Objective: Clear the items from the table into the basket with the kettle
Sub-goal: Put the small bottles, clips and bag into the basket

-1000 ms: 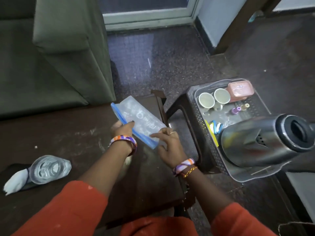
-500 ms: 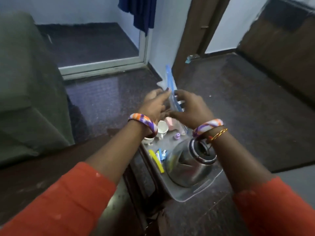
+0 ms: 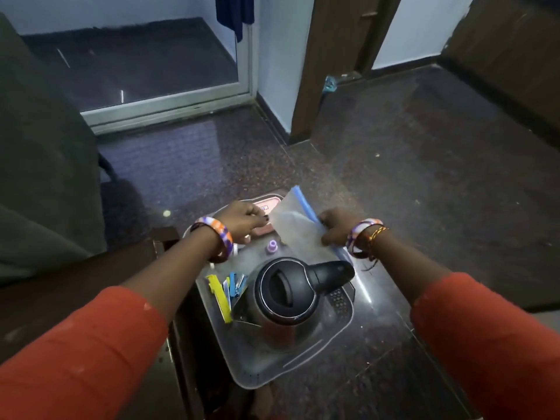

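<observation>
Head view: both hands, left hand (image 3: 242, 221) and right hand (image 3: 336, 227), pinch the floppy zip bag (image 3: 295, 228) above the basket (image 3: 342, 316) at frame centre, so it may drape over the kettle (image 3: 285, 295) instead of settling inside.

A dark speckled floor (image 3: 424, 165) fills most of the view. At the left edge looms a grey-green sofa (image 3: 39, 153), its side running down toward the near left corner. Beyond it sits a sliding glass door (image 3: 145, 65) in a pale frame, with blue cloth (image 3: 233, 10) hanging above its right end (only the lower part shows). Further right stands a brown wooden door frame (image 3: 315, 65), with a small crumpled bluish scrap (image 3: 330, 83) beside its base.
</observation>
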A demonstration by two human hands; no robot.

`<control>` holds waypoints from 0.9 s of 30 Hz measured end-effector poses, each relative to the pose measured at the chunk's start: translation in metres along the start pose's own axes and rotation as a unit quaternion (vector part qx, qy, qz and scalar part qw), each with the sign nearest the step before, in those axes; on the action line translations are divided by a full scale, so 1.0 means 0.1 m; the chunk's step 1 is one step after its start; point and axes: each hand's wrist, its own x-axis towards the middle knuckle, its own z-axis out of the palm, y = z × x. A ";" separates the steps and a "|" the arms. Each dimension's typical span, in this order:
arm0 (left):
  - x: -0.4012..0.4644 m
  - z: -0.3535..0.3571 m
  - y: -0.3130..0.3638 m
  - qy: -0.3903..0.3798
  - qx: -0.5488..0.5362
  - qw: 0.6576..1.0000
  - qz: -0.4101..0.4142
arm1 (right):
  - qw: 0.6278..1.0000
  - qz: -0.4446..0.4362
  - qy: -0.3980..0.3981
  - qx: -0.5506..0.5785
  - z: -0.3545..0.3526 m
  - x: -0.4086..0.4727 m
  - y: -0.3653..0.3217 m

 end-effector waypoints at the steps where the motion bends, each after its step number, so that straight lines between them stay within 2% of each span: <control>1: 0.03 0.00 -0.05 0.007 0.007 1.000 -0.012 | 1.000 0.011 -0.010 -0.005 0.05 0.06 0.03; 5: 0.11 -0.02 -0.14 0.031 0.011 0.999 -0.039 | 0.999 0.036 0.002 -0.022 0.10 0.22 0.07; 11: 0.20 -0.03 -0.19 0.055 0.034 0.997 -0.035 | 0.997 0.014 0.045 -0.063 0.13 0.31 -0.03; 14: 0.21 -0.03 -0.22 0.065 0.094 0.993 -0.020 | 0.994 -0.010 0.078 -0.076 0.01 0.30 -0.12; 17: 0.21 0.01 -0.24 0.034 0.120 0.992 -0.019 | 0.992 -0.028 0.072 -0.101 -0.11 0.27 -0.15; 21: 0.32 0.15 -0.20 -0.019 0.084 0.996 -0.036 | 0.990 -0.025 0.028 -0.136 -0.06 0.23 -0.10; 27: 0.57 0.46 -0.02 -0.124 0.009 0.985 -0.120 | 0.988 -0.062 0.030 -0.139 0.16 0.39 0.02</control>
